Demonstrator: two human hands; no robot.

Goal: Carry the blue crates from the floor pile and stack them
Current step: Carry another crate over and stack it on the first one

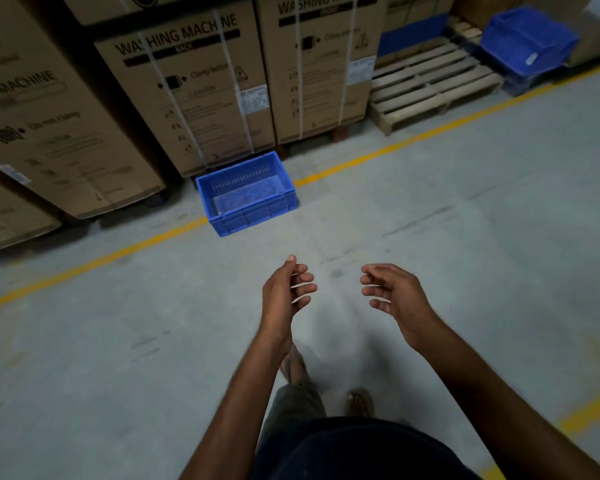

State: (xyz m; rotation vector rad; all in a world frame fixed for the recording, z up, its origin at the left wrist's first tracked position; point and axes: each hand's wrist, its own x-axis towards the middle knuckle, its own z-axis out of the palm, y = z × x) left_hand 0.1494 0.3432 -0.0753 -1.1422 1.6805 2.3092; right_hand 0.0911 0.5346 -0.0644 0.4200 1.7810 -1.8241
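A single blue crate (246,194) stands upright and empty on the concrete floor, across the yellow line and against the cardboard boxes. More blue crates (529,41) sit nested at the far upper right, beside a pallet. My left hand (286,287) and my right hand (392,292) are held out in front of me, palms facing each other, fingers curled and apart, holding nothing. Both hands are well short of the single crate, over bare floor.
Tall washing machine cartons (187,84) line the back and left. A wooden pallet (430,81) lies at the upper right. A yellow floor line (413,138) runs diagonally across. My sandalled feet (359,403) show below my hands.
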